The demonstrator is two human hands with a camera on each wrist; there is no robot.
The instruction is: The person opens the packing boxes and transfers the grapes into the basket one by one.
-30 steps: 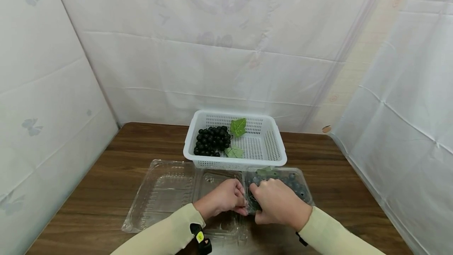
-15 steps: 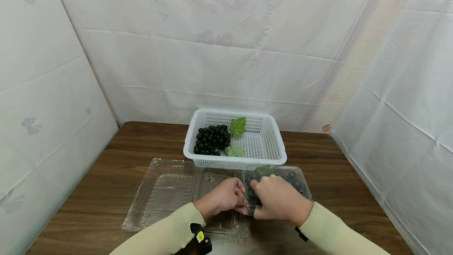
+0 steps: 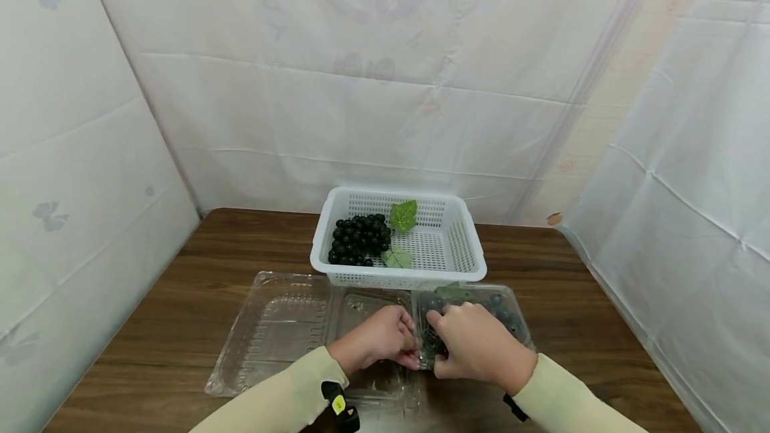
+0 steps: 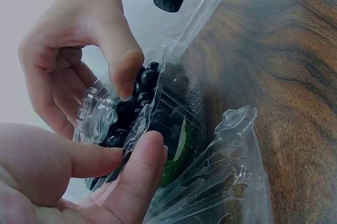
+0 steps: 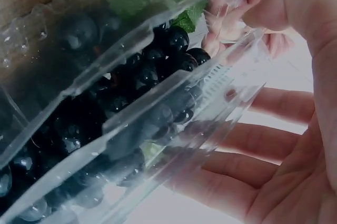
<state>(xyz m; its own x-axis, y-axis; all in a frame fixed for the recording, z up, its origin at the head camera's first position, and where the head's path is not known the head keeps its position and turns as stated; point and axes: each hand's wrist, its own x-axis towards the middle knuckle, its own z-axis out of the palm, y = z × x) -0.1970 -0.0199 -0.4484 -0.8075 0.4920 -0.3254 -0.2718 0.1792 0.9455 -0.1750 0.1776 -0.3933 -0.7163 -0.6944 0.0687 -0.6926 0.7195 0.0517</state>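
A clear plastic clamshell box [image 3: 516, 303] of dark grapes [image 5: 147, 74] and green leaf [image 3: 452, 291] sits at the right of the pair of hands. My left hand [image 3: 385, 338] pinches its left edge between thumb and fingertips, as the left wrist view shows up close. Over the box bends my right hand [image 3: 481, 346], its thumb [image 4: 124, 76] at the rim and its fingers [image 5: 253, 168] along the clear plastic. A narrow gap between two plastic rims shows in the right wrist view, with grapes inside. Part of the box is hidden under the right hand.
Left of the box lies an empty, opened clear plastic container [image 3: 279, 326], partly beneath the left forearm. A white perforated basket [image 3: 475, 246] stands behind, holding black grapes [image 3: 359, 239] and green leaves [image 3: 403, 216]. White sheeting [image 3: 373, 119] encloses the wooden table [image 3: 204, 259] at back and sides.
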